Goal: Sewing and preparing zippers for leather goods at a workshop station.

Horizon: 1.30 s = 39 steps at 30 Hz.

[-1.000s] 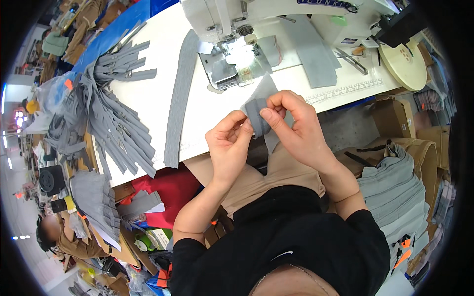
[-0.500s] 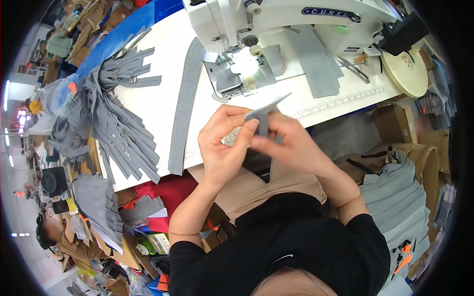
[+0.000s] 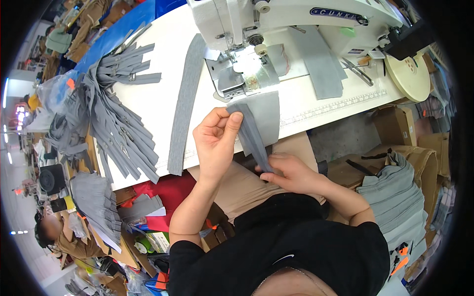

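A grey zipper strip (image 3: 254,137) stretches slantwise between my two hands, over a flat grey fabric piece (image 3: 269,116) at the table's front edge. My left hand (image 3: 216,139) pinches the strip's far end together with the fabric's upper left corner, thumb on top. Nearer my lap, my right hand (image 3: 292,173) grips the strip's lower end between thumb and fingers. Just beyond the fabric stands the white sewing machine (image 3: 224,29), its lit needle area and metal plate (image 3: 230,81) close to the fabric's far edge.
Left on the white table (image 3: 170,59) lie a heap of grey zippers (image 3: 116,108) and a long grey strip (image 3: 186,103). Right of the needle are stacked grey panels (image 3: 321,64), scissors (image 3: 359,72) and a ruler tape (image 3: 335,106). Folded grey fabric (image 3: 395,192) hangs beside me. A person (image 3: 74,241) sits far left.
My hands have moved apart: the right drew down toward my lap, the left shifted slightly left. The grey piece, bunched between them before, is now spread out, with the strip stretched along it.
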Available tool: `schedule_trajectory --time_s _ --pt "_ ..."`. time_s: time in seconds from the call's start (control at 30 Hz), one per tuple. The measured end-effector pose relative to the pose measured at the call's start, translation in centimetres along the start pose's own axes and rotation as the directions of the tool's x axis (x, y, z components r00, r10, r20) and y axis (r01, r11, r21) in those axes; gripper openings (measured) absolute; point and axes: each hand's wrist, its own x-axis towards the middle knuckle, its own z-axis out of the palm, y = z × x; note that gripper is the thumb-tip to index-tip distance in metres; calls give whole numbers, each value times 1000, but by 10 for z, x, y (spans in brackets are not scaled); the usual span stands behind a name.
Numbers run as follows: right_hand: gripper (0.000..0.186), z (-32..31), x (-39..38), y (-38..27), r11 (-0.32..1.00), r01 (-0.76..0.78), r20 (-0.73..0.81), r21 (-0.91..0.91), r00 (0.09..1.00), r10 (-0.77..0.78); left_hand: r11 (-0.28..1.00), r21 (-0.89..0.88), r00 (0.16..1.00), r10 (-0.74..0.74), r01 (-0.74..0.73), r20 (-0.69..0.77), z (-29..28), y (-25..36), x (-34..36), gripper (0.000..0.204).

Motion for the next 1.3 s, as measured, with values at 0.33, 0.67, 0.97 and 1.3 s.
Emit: schedule_trajectory --time_s 0.33,0.67,0.97,1.3 --pt "17 -55 32 -78 721 130 -490 -681 650 -580 997 26 996 -80 79 39 21 -17 -15 9" --pt "12 -64 44 -83 792 116 -475 -599 745 -469 992 129 999 -1 -5 44 27 -15 -16 11" --pt "13 -70 50 -86 802 87 -488 -591 753 -441 998 62 1000 1 -3 29 27 -21 -11 11" --pt "13 -109 70 -72 812 95 -302 -576 898 -320 988 52 989 -146 145 29 24 -26 16 14"
